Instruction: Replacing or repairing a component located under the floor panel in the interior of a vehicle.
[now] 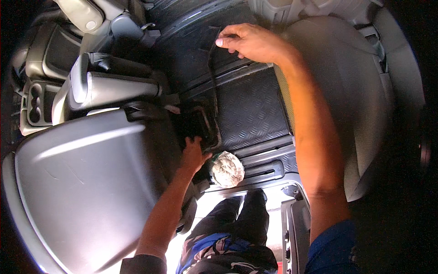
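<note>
My right hand (246,42) is raised over the far part of the vehicle floor, with thumb and fingers pinched. At its fingertips is the upper end of a thin dark strip (213,75), which runs down toward a dark rectangular recess (200,119) in the floor. Beside the folded seat, my left hand (195,153) reaches to the near side of that recess, fingers spread and thumb out. Its fingertips lie in shadow, so what they touch is unclear. A crumpled off-white cloth (228,169) sits on the door sill, just right of my left hand.
A folded grey seat back (86,169) fills the left, with more folded seats (121,89) behind it. To the right stands a fabric seat (340,77). Dark textured floor matting (253,107) lies between them. The open door (294,237) is near my legs.
</note>
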`<act>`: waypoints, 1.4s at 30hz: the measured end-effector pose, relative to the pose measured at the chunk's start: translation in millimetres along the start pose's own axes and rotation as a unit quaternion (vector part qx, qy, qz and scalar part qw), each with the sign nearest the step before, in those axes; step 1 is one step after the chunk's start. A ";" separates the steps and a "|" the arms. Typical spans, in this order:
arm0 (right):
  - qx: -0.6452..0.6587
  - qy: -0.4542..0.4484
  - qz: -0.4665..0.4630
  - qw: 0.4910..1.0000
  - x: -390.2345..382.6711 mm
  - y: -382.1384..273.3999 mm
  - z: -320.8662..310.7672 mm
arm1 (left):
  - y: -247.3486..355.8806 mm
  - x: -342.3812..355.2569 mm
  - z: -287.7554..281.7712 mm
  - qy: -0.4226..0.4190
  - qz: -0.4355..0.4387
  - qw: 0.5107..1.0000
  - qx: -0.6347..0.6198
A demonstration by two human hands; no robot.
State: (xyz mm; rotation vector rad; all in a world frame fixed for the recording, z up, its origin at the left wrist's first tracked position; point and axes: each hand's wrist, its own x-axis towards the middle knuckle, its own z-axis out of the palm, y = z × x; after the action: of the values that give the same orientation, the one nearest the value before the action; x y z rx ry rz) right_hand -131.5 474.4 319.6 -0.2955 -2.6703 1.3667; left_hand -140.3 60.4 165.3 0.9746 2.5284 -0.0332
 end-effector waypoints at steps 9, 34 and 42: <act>-0.011 0.024 -0.018 0.999 4.3 3.0 5.4 | -11.8 15.7 3.0 -0.172 -0.085 0.981 0.022; 0.014 0.016 -0.019 1.000 1.1 1.3 0.2 | -5.1 17.0 -2.4 -0.260 -0.026 0.957 0.129; 0.018 0.029 -0.037 0.999 2.1 1.8 1.1 | 1.6 4.9 4.4 -0.068 0.091 0.990 0.082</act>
State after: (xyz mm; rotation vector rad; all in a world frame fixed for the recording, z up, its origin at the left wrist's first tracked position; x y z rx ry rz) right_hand -133.5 475.0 317.5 -0.2267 -2.5797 1.3621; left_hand -140.8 63.9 159.5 1.2214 2.3324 -0.2485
